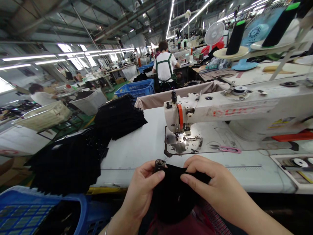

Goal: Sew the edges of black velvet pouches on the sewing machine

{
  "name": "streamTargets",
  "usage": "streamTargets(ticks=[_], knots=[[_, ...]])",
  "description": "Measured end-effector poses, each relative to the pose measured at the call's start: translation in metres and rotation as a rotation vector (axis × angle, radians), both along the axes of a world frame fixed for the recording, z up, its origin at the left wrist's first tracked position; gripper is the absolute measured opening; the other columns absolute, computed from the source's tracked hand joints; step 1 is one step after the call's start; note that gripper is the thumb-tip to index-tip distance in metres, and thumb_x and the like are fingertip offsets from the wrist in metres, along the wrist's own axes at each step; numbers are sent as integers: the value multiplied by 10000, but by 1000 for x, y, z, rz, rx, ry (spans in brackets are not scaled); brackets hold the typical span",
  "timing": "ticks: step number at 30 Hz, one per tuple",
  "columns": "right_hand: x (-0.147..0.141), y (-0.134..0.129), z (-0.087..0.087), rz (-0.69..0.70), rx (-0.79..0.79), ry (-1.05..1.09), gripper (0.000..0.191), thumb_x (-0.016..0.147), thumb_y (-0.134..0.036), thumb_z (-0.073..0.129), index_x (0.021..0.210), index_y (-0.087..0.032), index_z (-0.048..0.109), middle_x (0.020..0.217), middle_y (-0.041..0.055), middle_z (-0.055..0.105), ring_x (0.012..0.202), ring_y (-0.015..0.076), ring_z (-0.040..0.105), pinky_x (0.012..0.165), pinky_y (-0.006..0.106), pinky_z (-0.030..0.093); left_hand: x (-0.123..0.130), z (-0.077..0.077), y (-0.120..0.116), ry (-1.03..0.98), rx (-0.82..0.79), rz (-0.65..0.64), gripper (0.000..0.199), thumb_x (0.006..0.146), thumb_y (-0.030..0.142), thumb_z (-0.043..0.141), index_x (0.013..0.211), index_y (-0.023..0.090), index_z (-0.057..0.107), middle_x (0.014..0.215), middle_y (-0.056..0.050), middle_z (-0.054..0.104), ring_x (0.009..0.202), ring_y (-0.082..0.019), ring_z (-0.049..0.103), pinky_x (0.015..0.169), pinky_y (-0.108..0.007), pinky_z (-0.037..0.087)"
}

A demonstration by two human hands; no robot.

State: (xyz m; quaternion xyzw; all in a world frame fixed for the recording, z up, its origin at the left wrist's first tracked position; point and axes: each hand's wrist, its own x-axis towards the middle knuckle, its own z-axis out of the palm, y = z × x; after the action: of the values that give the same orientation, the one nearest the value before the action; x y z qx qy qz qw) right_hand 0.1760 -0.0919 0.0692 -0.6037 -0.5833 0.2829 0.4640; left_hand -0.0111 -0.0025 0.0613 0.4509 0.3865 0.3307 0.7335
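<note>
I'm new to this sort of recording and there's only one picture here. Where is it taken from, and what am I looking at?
There is no robot here. The picture comes from a camera worn on a person's head, looking forward and down at their own bare hands. The left hand and right hand pinch the upper edge of a black cloth. By the left thumb is a small dark roll; I can't tell what it is.

Beyond the hands, a sewing machine stands on a pale table. Pink-handled snips lie near it, and stacks of black pieces sit at the left. A blue basket is at lower left.
</note>
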Motion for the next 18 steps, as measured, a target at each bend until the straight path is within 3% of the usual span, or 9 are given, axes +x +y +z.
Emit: streamTargets(ticks=[9,11,14,16,18], knots=[[1,-1,-3,-3,-9,20,223,867,-298,613,671,-210,552,794,-15,617,749,140,579,675,258,447,3,-9,-3,15,5,5,237,667,293,834,851,185,731,838,-27,701,761,-159,630,763,-273,518],[-1,-2,-4,-45,-35,36,215,838,-291,618,670,-209,511,754,-17,588,701,136,544,640,259,425,-2,-4,-3,89,74,-31,213,719,324,795,874,201,718,850,-30,699,775,-177,631,765,-297,520],[-22,0,-10,-115,-100,242,260,771,-266,628,694,-219,384,677,-41,482,622,117,447,562,237,365,-18,24,3,418,479,-129,132,797,356,720,850,237,696,832,-25,680,794,-204,619,746,-312,507],[-47,6,-20,-60,-145,552,280,755,-272,626,749,-228,350,668,-60,426,609,106,421,545,216,352,-26,44,15,671,852,-192,109,832,359,673,885,264,688,911,-32,675,864,-230,612,773,-327,492],[-70,15,-35,29,-205,806,290,749,-290,648,891,-232,401,704,-65,445,636,110,460,570,216,380,-27,51,35,834,1045,-358,126,894,338,577,952,273,668,964,-38,665,897,-233,607,782,-330,487]])
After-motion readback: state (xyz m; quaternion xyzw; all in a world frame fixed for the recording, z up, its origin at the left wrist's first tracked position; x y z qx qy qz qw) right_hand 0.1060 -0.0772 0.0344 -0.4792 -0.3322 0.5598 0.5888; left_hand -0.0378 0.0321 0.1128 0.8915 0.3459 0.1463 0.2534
